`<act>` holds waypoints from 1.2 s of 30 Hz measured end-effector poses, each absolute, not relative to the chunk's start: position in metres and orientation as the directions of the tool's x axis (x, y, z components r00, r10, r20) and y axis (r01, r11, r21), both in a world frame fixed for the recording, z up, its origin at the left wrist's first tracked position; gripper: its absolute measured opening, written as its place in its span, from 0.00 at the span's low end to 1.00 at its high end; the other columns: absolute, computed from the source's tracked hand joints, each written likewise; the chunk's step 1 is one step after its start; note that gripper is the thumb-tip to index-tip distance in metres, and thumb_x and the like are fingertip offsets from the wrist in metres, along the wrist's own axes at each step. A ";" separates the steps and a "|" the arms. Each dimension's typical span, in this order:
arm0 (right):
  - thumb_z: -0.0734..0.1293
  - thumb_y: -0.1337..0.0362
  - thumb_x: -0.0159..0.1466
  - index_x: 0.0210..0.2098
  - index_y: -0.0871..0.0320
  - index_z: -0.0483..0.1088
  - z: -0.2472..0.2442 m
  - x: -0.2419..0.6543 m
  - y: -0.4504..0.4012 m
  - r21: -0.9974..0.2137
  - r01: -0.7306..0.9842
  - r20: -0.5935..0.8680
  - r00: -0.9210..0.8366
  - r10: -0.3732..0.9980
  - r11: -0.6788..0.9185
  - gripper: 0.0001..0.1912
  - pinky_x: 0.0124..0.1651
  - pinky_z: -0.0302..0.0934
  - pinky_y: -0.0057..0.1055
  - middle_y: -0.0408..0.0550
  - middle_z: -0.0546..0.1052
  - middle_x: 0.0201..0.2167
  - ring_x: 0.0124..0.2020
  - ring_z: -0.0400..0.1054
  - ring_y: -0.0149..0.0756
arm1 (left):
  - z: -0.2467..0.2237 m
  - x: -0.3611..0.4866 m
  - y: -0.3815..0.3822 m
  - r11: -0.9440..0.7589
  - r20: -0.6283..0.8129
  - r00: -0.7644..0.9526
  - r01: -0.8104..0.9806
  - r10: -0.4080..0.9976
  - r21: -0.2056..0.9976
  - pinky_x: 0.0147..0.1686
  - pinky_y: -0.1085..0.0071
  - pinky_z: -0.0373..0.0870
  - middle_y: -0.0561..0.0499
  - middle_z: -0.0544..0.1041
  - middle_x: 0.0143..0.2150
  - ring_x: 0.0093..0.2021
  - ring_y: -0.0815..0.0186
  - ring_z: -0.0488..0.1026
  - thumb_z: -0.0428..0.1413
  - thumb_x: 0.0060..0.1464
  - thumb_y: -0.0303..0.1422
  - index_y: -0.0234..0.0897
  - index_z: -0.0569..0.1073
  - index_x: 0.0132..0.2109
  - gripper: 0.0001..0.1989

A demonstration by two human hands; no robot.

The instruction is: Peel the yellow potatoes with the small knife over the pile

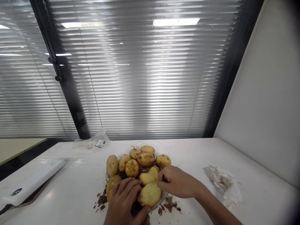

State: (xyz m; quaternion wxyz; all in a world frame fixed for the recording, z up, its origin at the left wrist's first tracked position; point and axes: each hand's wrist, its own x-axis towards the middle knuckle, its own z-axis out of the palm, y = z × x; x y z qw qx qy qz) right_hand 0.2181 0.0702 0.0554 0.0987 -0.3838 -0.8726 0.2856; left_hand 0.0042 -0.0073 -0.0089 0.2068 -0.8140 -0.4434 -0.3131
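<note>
Among the potatoes (112, 165), the right hand's (175, 182) grip is unclear.

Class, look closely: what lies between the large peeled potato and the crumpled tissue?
Between the peeled potato and the tissue are the right hand and forearm, with brown scraps near the potato, as the head view shows.

Heaped on white table (192, 156): potatoes (112, 165), mostly unpeeled, with peeled potato (150, 194) between spread left hand (124, 200) and curled right hand (179, 181); brown scraps (102, 200) around. Apart: labelled clear bag (92, 140), crumpled tissue (225, 184). Behind: slatted blinds (145, 78).
</note>
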 end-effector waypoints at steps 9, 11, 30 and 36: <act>0.61 0.66 0.62 0.19 0.57 0.51 0.057 0.215 0.067 -0.699 0.444 -0.004 -0.786 0.618 0.560 0.17 0.23 0.41 0.27 0.35 0.53 0.17 0.20 0.47 0.24 | -0.010 0.004 -0.007 -0.523 0.703 0.411 0.850 0.581 -0.065 0.41 0.64 0.68 0.50 0.79 0.44 0.45 0.58 0.73 0.63 0.44 0.36 0.39 0.70 0.44 0.19; 0.61 0.68 0.61 0.19 0.57 0.50 0.056 0.215 0.067 -0.695 0.454 -0.006 -0.778 0.628 0.557 0.18 0.23 0.41 0.27 0.35 0.51 0.17 0.20 0.46 0.24 | -0.010 0.004 -0.008 -0.519 0.701 0.408 0.852 0.585 -0.063 0.41 0.64 0.68 0.50 0.79 0.44 0.45 0.58 0.73 0.63 0.44 0.36 0.39 0.70 0.45 0.19; 0.60 0.72 0.57 0.18 0.57 0.45 0.054 0.214 0.070 -0.667 0.565 -0.001 -0.651 0.759 0.485 0.19 0.22 0.38 0.29 0.36 0.47 0.17 0.19 0.43 0.26 | -0.010 0.004 -0.007 -0.519 0.698 0.404 0.853 0.591 -0.054 0.42 0.64 0.67 0.49 0.79 0.44 0.45 0.58 0.73 0.62 0.45 0.38 0.40 0.72 0.44 0.18; 0.60 0.73 0.54 0.17 0.57 0.44 0.051 0.214 0.070 -0.645 0.621 -0.050 -0.616 0.786 0.445 0.19 0.22 0.37 0.30 0.36 0.45 0.16 0.19 0.42 0.26 | -0.010 0.003 -0.007 -0.515 0.700 0.406 0.855 0.587 -0.064 0.41 0.64 0.67 0.50 0.79 0.44 0.45 0.58 0.73 0.62 0.45 0.37 0.39 0.71 0.45 0.19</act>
